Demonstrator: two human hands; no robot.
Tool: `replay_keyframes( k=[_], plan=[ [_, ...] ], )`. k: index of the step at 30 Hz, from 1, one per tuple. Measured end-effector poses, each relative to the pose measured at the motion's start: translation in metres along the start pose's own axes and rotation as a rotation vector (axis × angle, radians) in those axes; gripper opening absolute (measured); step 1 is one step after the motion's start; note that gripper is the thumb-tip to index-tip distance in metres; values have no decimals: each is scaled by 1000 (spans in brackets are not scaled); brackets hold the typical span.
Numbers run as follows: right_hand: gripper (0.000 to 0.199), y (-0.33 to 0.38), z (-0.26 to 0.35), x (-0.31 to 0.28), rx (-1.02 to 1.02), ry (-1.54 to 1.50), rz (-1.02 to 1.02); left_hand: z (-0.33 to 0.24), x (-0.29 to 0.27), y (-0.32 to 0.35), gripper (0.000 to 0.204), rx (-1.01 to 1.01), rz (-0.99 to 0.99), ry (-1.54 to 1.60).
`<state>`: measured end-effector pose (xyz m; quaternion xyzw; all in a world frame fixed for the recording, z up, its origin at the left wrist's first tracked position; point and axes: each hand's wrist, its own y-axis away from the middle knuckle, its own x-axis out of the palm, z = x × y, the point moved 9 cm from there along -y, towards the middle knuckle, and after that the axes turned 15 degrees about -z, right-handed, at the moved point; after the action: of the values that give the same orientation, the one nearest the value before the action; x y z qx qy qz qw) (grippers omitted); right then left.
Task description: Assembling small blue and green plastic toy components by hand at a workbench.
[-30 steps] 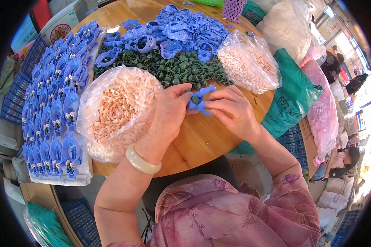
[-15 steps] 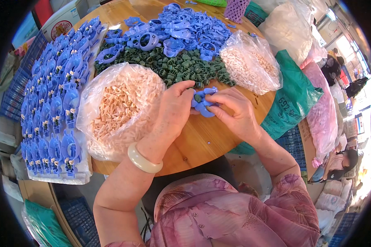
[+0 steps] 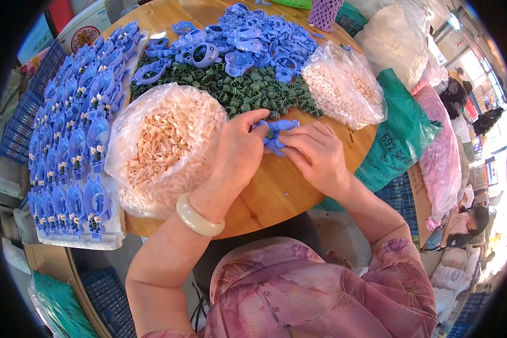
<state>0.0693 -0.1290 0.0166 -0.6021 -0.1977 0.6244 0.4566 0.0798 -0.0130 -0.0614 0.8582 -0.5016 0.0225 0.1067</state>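
Note:
Between my two hands, over the wooden table [image 3: 253,203], is a blue plastic toy part [image 3: 275,145] with a dark green piece in its middle. My left hand [image 3: 243,147] is closed on its left side, and a pale bangle circles that wrist. From the right, the bent fingers and thumb of my right hand [image 3: 319,151] pinch the same part, covering much of it. Just beyond my fingers spreads a heap of dark green plastic pieces [image 3: 248,93]. A clear bag of cream-coloured small parts [image 3: 163,146] stands beside my left forearm.
Behind the green heap lies a pile of blue parts [image 3: 270,34]. At left, a white foam board [image 3: 110,239] carries rows of blue assemblies [image 3: 76,146]. Another clear bag of pale pieces [image 3: 343,84] sits at the right, near a green sack [image 3: 400,135] and a purple mesh basket [image 3: 324,14].
The blue part has tilted in my fingers, showing less of its face. My right fingers have closed in further over it, and my left hand has shifted slightly.

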Motion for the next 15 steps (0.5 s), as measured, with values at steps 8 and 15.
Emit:
replay_keyframes(
  k=[8,15],
  plan=[
    [19,1,3,0,30,-4,-82,-5,-3,3,26,-3,-48,27],
    [18,5,-6,9,196,0,-25,-9,-6,3,27,49,-76,-22]
  ],
)
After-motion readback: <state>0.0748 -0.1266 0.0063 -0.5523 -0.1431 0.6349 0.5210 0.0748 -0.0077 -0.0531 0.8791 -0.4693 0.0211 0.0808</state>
